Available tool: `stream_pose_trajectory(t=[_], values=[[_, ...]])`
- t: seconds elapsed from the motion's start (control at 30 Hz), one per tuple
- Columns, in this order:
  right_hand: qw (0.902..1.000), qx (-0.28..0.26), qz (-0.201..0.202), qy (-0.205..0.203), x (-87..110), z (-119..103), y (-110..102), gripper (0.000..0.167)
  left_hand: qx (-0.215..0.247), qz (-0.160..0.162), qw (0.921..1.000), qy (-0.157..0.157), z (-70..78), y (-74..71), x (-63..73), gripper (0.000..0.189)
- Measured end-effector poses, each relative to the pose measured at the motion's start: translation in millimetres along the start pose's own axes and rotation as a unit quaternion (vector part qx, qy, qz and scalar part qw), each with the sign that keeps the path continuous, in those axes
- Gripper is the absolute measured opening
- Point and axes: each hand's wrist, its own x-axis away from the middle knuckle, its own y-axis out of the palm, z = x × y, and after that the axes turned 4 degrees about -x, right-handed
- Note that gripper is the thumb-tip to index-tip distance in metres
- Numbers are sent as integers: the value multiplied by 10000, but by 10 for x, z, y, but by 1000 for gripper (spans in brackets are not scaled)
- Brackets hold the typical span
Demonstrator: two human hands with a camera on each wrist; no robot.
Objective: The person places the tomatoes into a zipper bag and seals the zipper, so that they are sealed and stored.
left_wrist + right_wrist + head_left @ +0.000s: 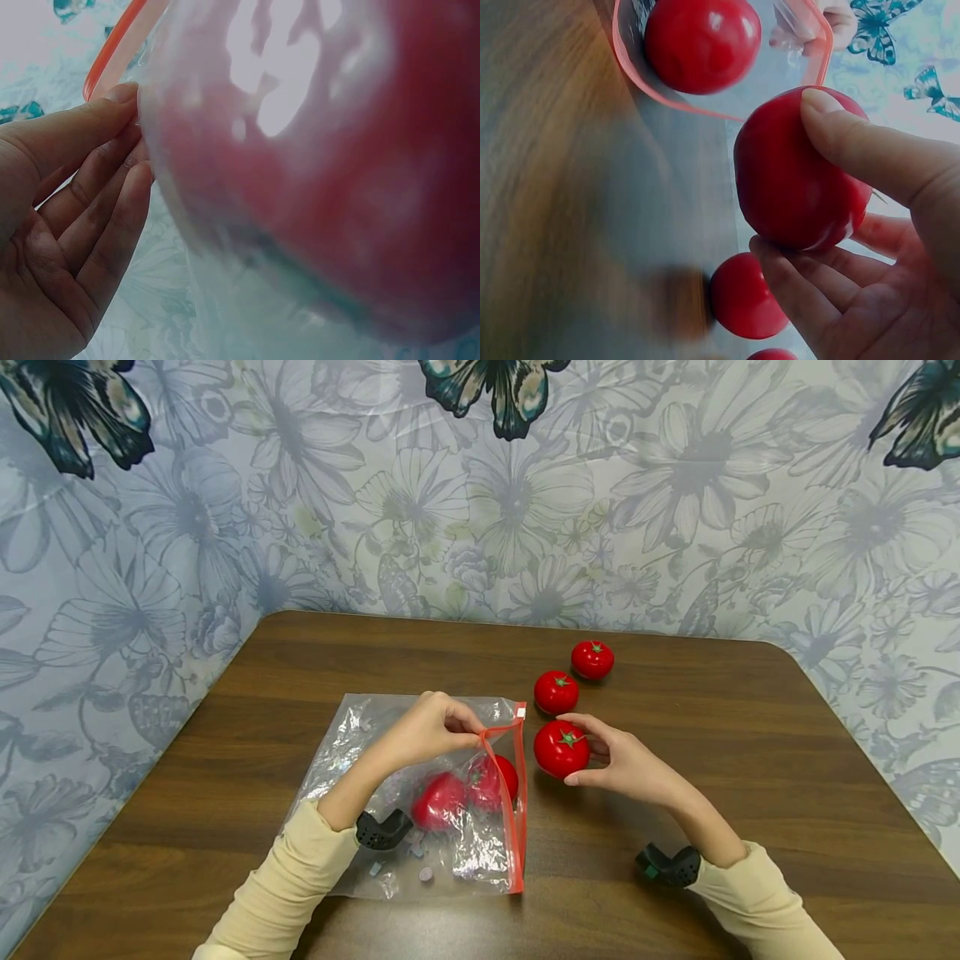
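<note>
My left hand [435, 729] pinches the red-edged mouth of a clear zip bag [330, 760] lying on the table, and the mouth gapes toward the right. Two red tomatoes are inside: one tomato [438, 802] deeper in, the other tomato [507, 777] near the opening. Between the thumb and fingers of my right hand [626, 762] is a tomato [561, 749] with a green stem star, just right of the bag's mouth. The right wrist view shows this held tomato [802, 172] close up, the bag's opening beyond it. Plastic-covered red fills most of the left wrist view.
Two more tomatoes stand behind the held one: a nearer tomato [556, 692] and a farther tomato [592, 659]. Small pale pieces [426, 874] show at the bag's lower part. The brown wooden table [750, 735] meets a floral, butterfly-patterned backdrop [525, 527] at its far edge.
</note>
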Motion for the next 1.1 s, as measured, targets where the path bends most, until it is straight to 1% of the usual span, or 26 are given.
stream_pose_trajectory(t=[0.13, 0.3, 0.43, 0.63, 0.8, 0.97, 1.1], values=[[10000, -31, -61, 3, 3, -31, 39, 74, -10, -6, 10000, 1, 5, -2, 2, 4], [9996, -112, -245, 6, 4, -46, 96, 74, -61, -9, 10000, 22, 3, -3, 3, 4], [9991, -111, -417, -15, 8, -29, 142, 75, -67, -23, 10000, 30, 5, -4, 4, 3], [9970, -62, -744, -223, 17, -41, 182, 76, -24, -5, 10000, 54, 12, -4, 7, 4], [9953, -58, -941, -203, 24, -15, 197, 77, -43, 6, 10000, 70, 4, 0, 1, 4], [9940, 3, -1072, -217, 13, 14, 247, 76, -35, -6, 10000, 39, 5, 1, -4, 4], [9926, 248, -1159, -255, -6, 5, 303, 75, -26, 1, 10000, 28, 2, 4, -9, 3]])
